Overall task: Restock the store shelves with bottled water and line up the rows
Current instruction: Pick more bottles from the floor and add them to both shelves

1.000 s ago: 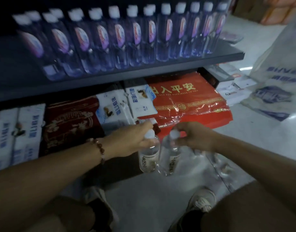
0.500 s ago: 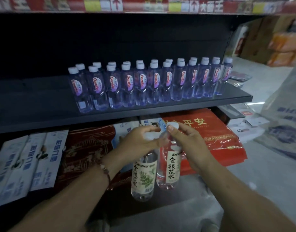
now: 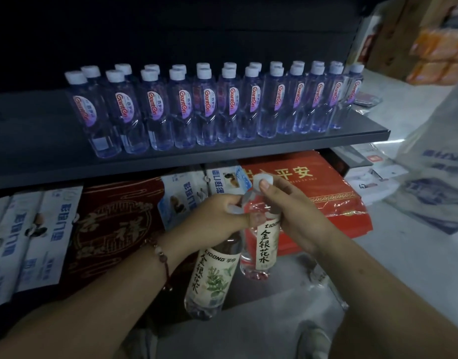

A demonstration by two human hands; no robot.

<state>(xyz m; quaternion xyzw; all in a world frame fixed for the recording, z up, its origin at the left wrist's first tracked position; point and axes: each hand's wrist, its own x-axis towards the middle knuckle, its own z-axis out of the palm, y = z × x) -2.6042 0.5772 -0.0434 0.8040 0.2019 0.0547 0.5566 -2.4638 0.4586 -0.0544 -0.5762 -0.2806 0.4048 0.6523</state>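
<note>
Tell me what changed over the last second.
Both hands, left and right, lifted their bottles, the left bottle and the right bottle, from near the floor up toward the shelf. Each hand still grips its bottle by the neck. The shelved bottle rows look unchanged.

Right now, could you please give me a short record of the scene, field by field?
left hand: left hand grips the neck of the leaf-label bottle
right hand: right hand holds the white-label bottle by its cap
bottles held: side by side, below the shelf edge
shelf: dark shelf carries Ganten bottles in two rows, its left part bare
below shelf: red package
</note>
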